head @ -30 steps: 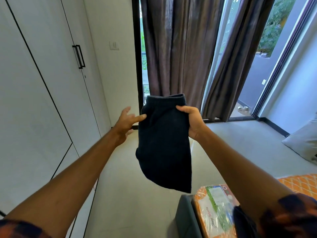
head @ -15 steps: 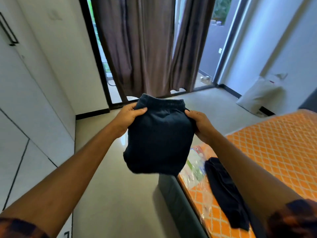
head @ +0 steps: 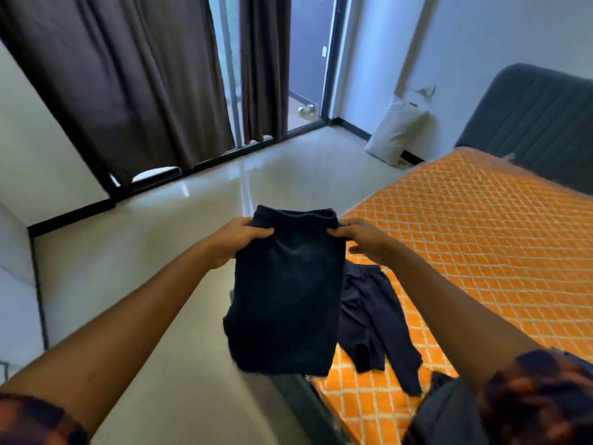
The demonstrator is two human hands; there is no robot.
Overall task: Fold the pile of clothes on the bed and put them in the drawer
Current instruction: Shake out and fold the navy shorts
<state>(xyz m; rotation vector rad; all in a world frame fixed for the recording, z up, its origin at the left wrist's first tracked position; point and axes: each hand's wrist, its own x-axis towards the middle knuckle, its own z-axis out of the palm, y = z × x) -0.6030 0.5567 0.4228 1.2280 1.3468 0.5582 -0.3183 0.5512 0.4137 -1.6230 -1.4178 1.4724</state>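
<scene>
A dark navy garment (head: pixel 285 293), folded in half, hangs in the air in front of me over the bed's near corner. My left hand (head: pixel 239 240) pinches its top left corner at the waistband. At the top right corner, my right hand (head: pixel 361 237) pinches the waistband with thumb and fingers. A second dark garment (head: pixel 373 319) lies spread and unfolded on the orange quilted bed (head: pixel 481 252), just right of the hanging one. A grey piece of clothing (head: pixel 446 409) shows at the bed's bottom edge near my right sleeve.
The bed has a grey frame and a dark grey headboard (head: pixel 539 123) at the right. Glossy pale floor (head: pixel 154 268) stretches left. Brown curtains (head: pixel 138 78) hang over a glass sliding door at the back. A white bag (head: pixel 398 130) leans against the far wall. White wardrobe panels (head: pixel 16 284) show at far left.
My view has swung right from the wardrobe toward the bed. My left hand closed onto the garment's left corner, and both hands lowered it toward the bed's corner.
</scene>
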